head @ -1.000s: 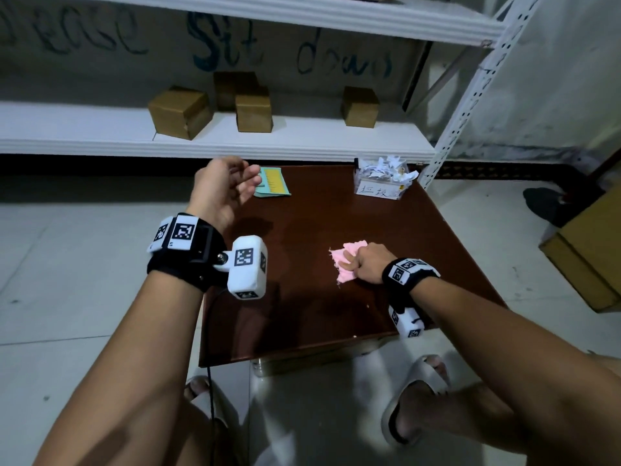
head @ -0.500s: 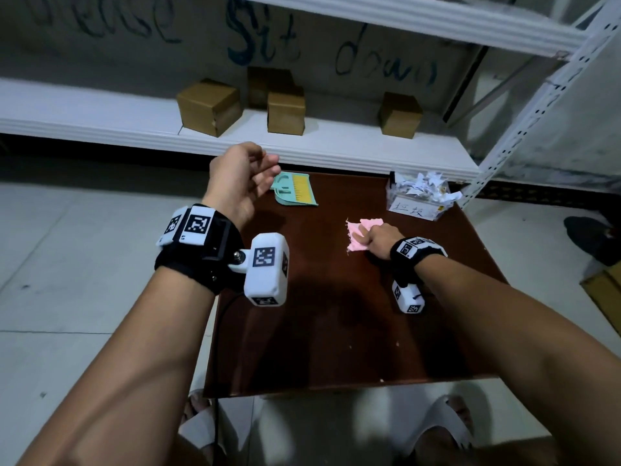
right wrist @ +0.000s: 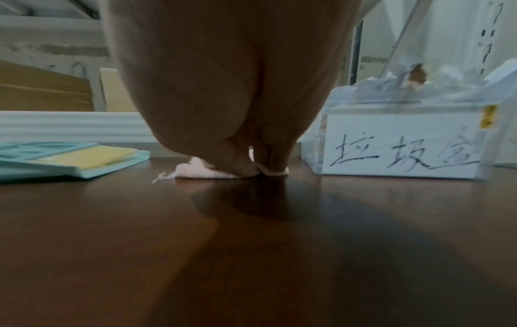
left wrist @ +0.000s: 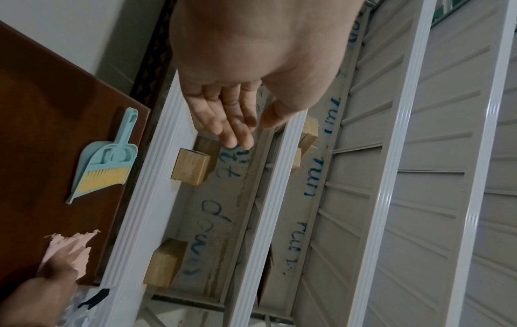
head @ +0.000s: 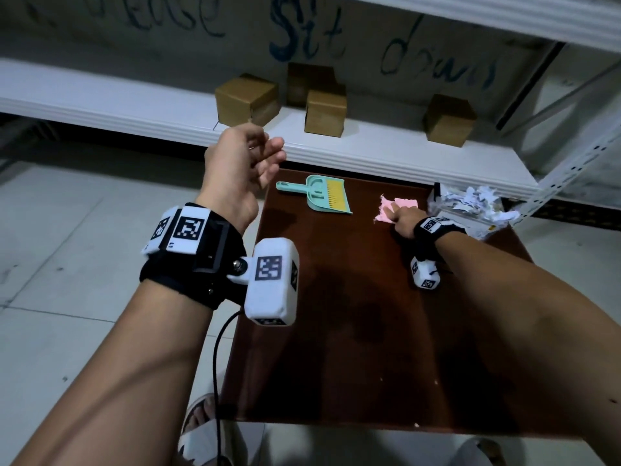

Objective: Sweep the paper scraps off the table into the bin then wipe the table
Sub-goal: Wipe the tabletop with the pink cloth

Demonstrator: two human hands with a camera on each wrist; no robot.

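A pink cloth (head: 401,205) (left wrist: 81,241) (right wrist: 201,172) lies flat near the far edge of the brown table (head: 336,331). My right hand (head: 400,218) presses it down with its fingertips (right wrist: 246,170), just left of the clear labelled bin (head: 484,230) (right wrist: 391,152), which is heaped with white paper scraps (head: 477,200). My left hand (head: 248,163) (left wrist: 232,124) hangs in the air beyond the table's left edge, fingers relaxed, holding nothing. A few tiny white specks (head: 436,382) lie near the table's front edge.
A teal dustpan with a yellow-bristled brush (head: 324,196) (left wrist: 103,163) (right wrist: 64,158) lies at the table's far left. Behind the table runs a low white shelf (head: 134,119) with several cardboard boxes (head: 247,99). A slotted metal upright (head: 571,169) stands at the far right.
My right hand has slid the pink cloth from the middle of the table away to the far edge beside the bin. The left hand stays raised.
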